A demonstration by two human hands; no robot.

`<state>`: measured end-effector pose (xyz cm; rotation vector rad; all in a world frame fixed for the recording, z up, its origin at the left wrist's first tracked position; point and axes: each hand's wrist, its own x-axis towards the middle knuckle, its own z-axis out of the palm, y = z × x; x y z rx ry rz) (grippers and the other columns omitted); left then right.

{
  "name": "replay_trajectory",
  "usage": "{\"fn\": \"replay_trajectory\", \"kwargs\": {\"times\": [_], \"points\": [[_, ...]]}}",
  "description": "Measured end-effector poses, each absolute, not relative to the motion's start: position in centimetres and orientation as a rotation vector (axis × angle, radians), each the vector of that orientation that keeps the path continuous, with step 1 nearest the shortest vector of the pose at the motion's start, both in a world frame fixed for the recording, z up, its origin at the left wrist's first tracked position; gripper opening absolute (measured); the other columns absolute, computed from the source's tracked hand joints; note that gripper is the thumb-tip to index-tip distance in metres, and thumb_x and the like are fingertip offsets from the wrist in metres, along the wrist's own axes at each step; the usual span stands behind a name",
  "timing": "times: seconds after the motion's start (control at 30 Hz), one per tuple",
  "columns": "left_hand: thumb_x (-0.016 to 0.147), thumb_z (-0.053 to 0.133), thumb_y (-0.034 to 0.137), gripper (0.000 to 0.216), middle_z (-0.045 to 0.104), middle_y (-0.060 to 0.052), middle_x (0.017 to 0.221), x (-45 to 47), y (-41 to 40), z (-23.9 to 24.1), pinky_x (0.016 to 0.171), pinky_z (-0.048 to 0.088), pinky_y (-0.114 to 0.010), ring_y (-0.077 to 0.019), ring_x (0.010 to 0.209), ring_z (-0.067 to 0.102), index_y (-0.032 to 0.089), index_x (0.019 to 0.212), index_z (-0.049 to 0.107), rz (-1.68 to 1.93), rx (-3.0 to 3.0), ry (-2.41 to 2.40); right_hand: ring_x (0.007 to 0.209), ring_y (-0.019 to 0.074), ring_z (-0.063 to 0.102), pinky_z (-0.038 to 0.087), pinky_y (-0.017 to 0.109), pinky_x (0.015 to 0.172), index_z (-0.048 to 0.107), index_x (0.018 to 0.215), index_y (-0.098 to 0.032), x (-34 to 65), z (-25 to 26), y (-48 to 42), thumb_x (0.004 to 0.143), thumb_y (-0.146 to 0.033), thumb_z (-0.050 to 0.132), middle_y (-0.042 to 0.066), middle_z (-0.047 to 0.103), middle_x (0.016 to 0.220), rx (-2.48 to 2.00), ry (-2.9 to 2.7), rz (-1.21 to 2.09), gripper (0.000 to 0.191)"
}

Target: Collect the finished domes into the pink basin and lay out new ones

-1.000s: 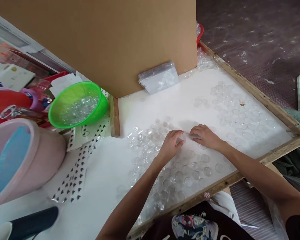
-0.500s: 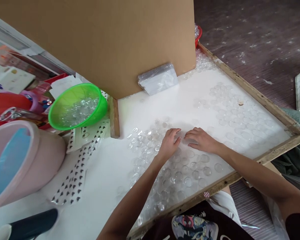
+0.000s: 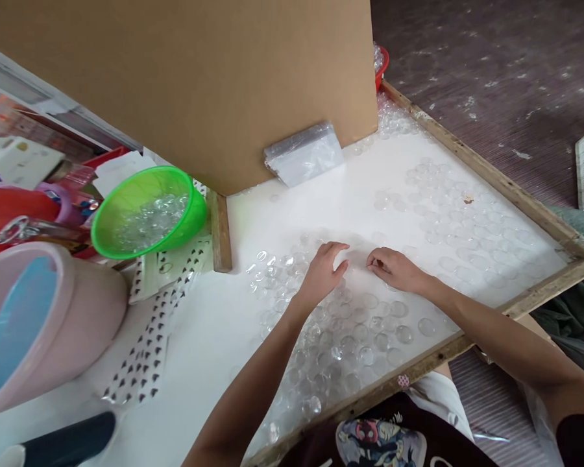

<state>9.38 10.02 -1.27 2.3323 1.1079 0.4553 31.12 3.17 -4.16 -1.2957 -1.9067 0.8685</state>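
Many clear, round, flat discs (image 3: 349,344) lie spread over the white tabletop (image 3: 282,224), thickest below and left of my hands. My left hand (image 3: 321,275) is over the upper edge of this spread, thumb and fingers apart, with nothing visible between them. Just to its right is my right hand (image 3: 399,269), its fingers curled in towards the thumb. Whatever those fingertips may pinch is too small or too transparent to make out. A narrow gap separates the two hands.
Wooden strips (image 3: 496,178) edge the table. A brown board (image 3: 199,84) stands at the back, a plastic-wrapped packet (image 3: 304,155) against it. Left are a green bowl (image 3: 197,224) of clear pieces, a pink bucket (image 3: 95,311) and a heart-patterned sheet (image 3: 146,344). More discs (image 3: 477,227) lie right.
My right hand's fingers have curled in, and the hand has shifted slightly right. My left hand has moved a little left, widening the gap between the hands.
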Motion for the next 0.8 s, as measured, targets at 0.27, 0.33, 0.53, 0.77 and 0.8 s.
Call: {"fn": "replay_trajectory", "kwargs": {"times": [0.27,0.33,0.53,0.77,0.8], "points": [[0.094,0.05,0.02,0.025,0.065,-0.007,0.118,8.8,9.0,-2.8,0.098,0.051,-0.045,-0.0258,0.113,0.057,0.022,0.115,0.062,0.377,2.436,1.063,0.067,0.0141,0.059,0.044,0.026,0.065,0.061,0.085,-0.022,31.6,-3.9,3.4,0.089,-0.015,0.055,0.0,0.067,0.08,-1.539,-1.778,0.91,0.01],[0.094,0.049,0.019,0.026,0.065,-0.007,0.118,9.1,9.1,-2.8,0.098,0.051,-0.045,-0.0256,0.113,0.057,0.022,0.117,0.062,0.39,2.452,1.062,0.069,0.0144,0.059,0.044,0.027,0.066,0.062,0.085,-0.022,31.8,-3.9,3.5,0.088,-0.014,0.054,0.001,0.067,0.084,-1.542,-1.787,0.832,0.011],[0.095,0.048,0.019,0.029,0.067,-0.006,0.119,9.0,8.9,-3.0,0.099,0.05,-0.046,-0.0252,0.111,0.059,0.023,0.121,0.061,0.419,2.482,1.073,0.078,0.0179,0.061,0.049,0.032,0.073,0.064,0.088,-0.022,32.7,-4.5,3.7,0.088,-0.014,0.054,0.004,0.066,0.091,-1.497,-1.85,0.696,0.012],[0.095,0.045,0.016,0.03,0.066,-0.007,0.123,9.2,9.0,-3.6,0.103,0.05,-0.047,-0.025,0.118,0.057,0.022,0.121,0.06,0.453,2.49,1.078,0.093,0.0234,0.062,0.053,0.04,0.083,0.064,0.092,-0.023,33.8,-5.1,4.1,0.088,-0.01,0.053,0.007,0.065,0.101,-1.508,-1.814,0.59,0.017],[0.096,0.045,0.016,0.03,0.065,-0.008,0.125,9.3,9.2,-3.7,0.104,0.049,-0.047,-0.0249,0.12,0.057,0.022,0.122,0.06,0.465,2.492,1.078,0.094,0.024,0.061,0.053,0.041,0.083,0.064,0.092,-0.023,33.9,-5.2,4.1,0.088,-0.01,0.053,0.007,0.065,0.101,-1.507,-1.813,0.57,0.017]]}}
